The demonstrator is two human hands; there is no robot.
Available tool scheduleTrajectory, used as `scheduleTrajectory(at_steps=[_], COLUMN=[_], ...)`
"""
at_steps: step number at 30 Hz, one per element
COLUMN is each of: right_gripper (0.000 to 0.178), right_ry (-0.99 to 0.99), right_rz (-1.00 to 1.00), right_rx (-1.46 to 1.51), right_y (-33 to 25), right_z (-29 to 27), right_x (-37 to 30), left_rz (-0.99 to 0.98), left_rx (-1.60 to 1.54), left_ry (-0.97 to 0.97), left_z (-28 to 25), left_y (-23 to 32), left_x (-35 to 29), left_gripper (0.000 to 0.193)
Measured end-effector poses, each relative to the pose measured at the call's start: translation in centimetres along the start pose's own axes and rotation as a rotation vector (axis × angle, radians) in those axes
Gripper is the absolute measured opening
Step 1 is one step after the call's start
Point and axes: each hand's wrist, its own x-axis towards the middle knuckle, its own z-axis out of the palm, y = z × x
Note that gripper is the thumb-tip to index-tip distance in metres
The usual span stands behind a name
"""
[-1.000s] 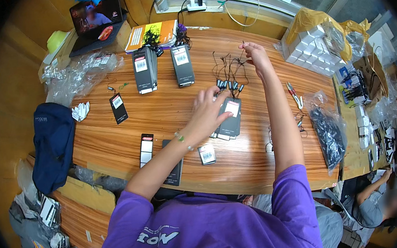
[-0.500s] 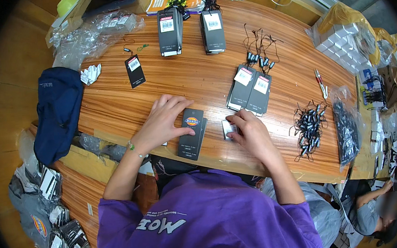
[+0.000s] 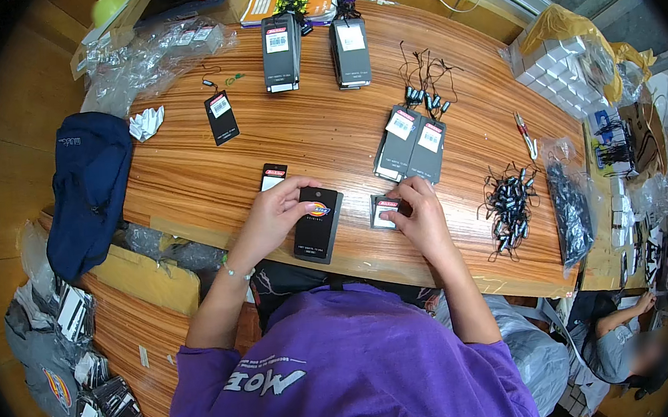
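Left hand [image 3: 277, 220] closed, pinching a black tag [image 3: 318, 238] above the striped-wood worktop's [image 3: 186, 174] near edge, thumb covering part. Right hand [image 3: 421, 214] curled at a small label [image 3: 381, 211]; fingers hide one side, grip cannot be told. Seated person [image 3: 615, 352], far right, blurred.

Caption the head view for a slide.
Left hand on a dark hang tag, right hand on a small card, with looped black cords piled farther right on the wood-grain table.
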Motion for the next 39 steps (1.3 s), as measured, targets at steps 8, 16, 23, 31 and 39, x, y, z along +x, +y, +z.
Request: scheduleTrajectory(at_steps=[8, 16, 23, 31, 39], right_gripper=[0.016, 0.011, 0.011, 0.016, 0.028], right_ry=[-0.084, -0.077, -0.122, -0.069, 0.107], right_rz=[0.324, 0.218, 0.283, 0.328, -0.013], right_rx=[0.343, 0.242, 0.296, 0.441, 0.124], right_y=[1.0, 1.2, 1.6, -0.5, -3.2], right_z=[-0.5, -1.0, -1.6, -3.3, -2.7], right_x=[0.0, 0.4, 0.4, 0.2, -1.5], left_rz=[-0.025, -0.050, -0.076, -0.023, 0.078], left_rx=[-0.078, -0.066, -0.044, -0.031, -0.248], left_ry=[0.084, 0.121, 0.018, 0.044, 0.062], left_z=[1.4, 2.4, 3.1, 4.7, 9.3], left_y=[1.5, 0.4, 0.7, 1.1, 0.9], left_x=[-0.5, 0.2, 0.2, 0.1, 0.0], left_gripper=[0.024, 0.022, 0.022, 0.023, 0.025])
